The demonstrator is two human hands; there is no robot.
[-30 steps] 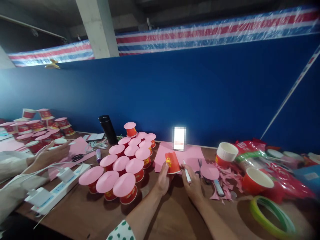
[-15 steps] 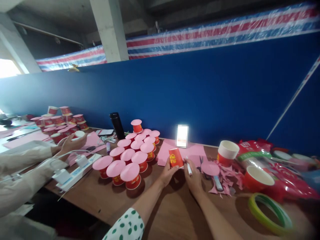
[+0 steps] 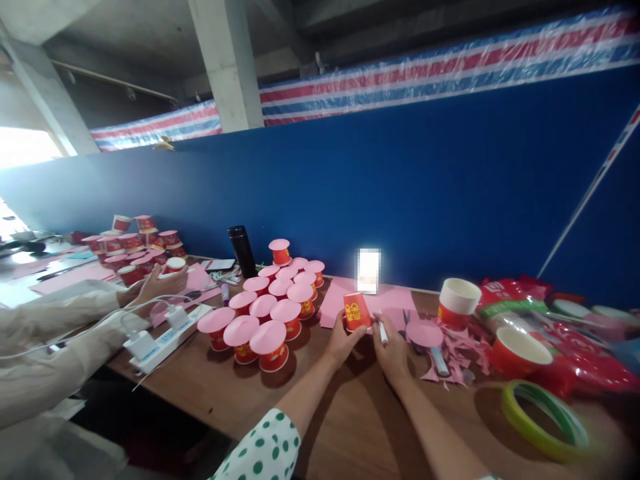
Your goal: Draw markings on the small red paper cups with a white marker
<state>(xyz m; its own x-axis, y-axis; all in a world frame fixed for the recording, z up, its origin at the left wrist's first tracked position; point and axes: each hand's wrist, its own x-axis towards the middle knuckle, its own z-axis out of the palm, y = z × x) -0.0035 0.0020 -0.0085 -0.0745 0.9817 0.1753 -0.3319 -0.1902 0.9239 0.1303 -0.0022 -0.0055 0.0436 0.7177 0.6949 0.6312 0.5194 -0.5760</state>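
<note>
My left hand (image 3: 343,343) grips an upside-down red paper cup (image 3: 357,311) that stands on a pink paper sheet (image 3: 395,301). My right hand (image 3: 391,347) is closed on a white marker pen (image 3: 383,329), its tip close to the cup's base. To the left stand several red cups capped with pink paper discs (image 3: 269,315). A cut pink disc (image 3: 424,332) lies just right of my right hand, among pink paper scraps (image 3: 457,353).
A co-worker's hand (image 3: 161,285) at the left holds a cup beside a white power strip (image 3: 167,335). A black flask (image 3: 243,251) stands by the blue partition. White-lined cups (image 3: 457,303), red plastic packaging (image 3: 565,347) and a green tape ring (image 3: 543,419) lie at the right.
The view has swung left and up a little. My hands have kept the cup and the marker on the pink sheet, the marker drawing closer to the cup.
</note>
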